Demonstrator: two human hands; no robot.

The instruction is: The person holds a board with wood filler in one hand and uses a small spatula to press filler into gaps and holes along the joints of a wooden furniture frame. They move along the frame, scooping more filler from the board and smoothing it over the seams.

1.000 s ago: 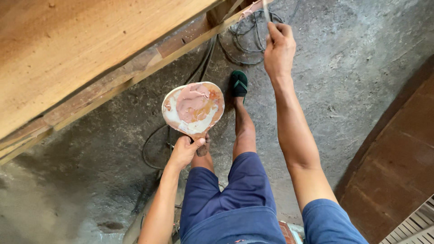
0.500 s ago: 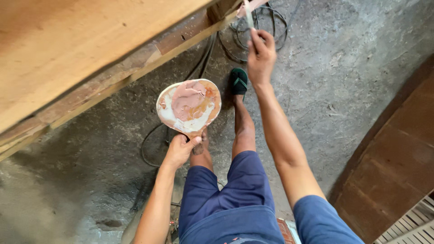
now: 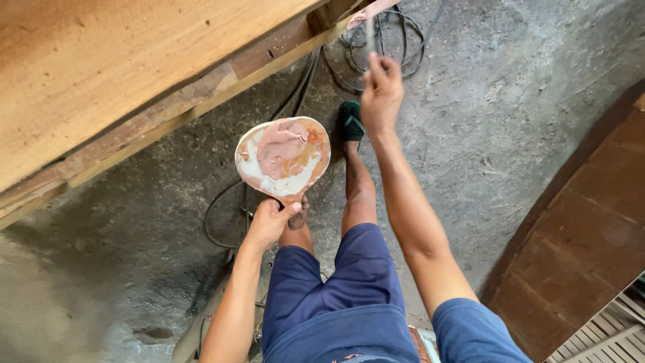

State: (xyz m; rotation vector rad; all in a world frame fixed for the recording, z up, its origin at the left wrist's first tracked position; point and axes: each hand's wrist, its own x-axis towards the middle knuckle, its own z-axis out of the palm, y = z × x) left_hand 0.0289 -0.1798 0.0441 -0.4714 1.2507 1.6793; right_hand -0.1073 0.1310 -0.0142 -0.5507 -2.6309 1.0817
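My left hand (image 3: 270, 222) grips the handle of a round paddle-shaped board (image 3: 283, 158) smeared with pink and cream putty, held level over the floor. My right hand (image 3: 381, 94) is raised and closed on a thin flat blade (image 3: 370, 30), a putty knife, whose tip reaches the underside edge of the wooden panel (image 3: 121, 74) at the upper left. The blade is blurred. My legs in blue shorts (image 3: 336, 296) stand below, one foot in a green sandal (image 3: 351, 121).
Black cables (image 3: 396, 40) lie coiled on the grey concrete floor (image 3: 510, 101) beyond my feet and run under the wooden panel. A dark brown wooden board (image 3: 578, 242) stands at the right. A pale slatted piece (image 3: 605, 336) sits in the lower right corner.
My right hand has come down and left from the panel's edge toward the putty board, with the blade still in it. The putty board has stayed about level in my left hand.
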